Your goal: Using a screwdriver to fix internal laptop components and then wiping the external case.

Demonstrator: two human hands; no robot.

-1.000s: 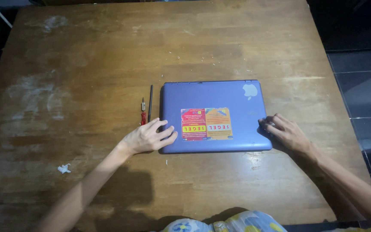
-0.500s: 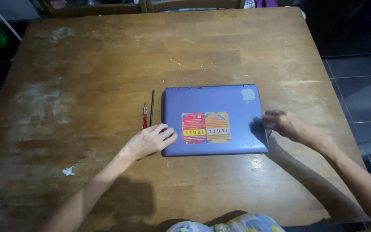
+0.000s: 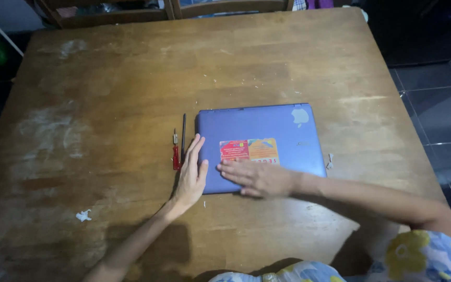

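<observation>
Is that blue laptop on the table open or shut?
Shut. The laptop lies flat, its lid down; the right hand rests flat on top.

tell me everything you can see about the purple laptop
The purple laptop lies closed and flat on the wooden table, hinge edge away from the person. Its lid looks like matte plastic, with red and orange stickers near the front and a pale sticker at the far right corner. The left hand rests against its left front corner; the right hand lies flat on the lid.
</observation>
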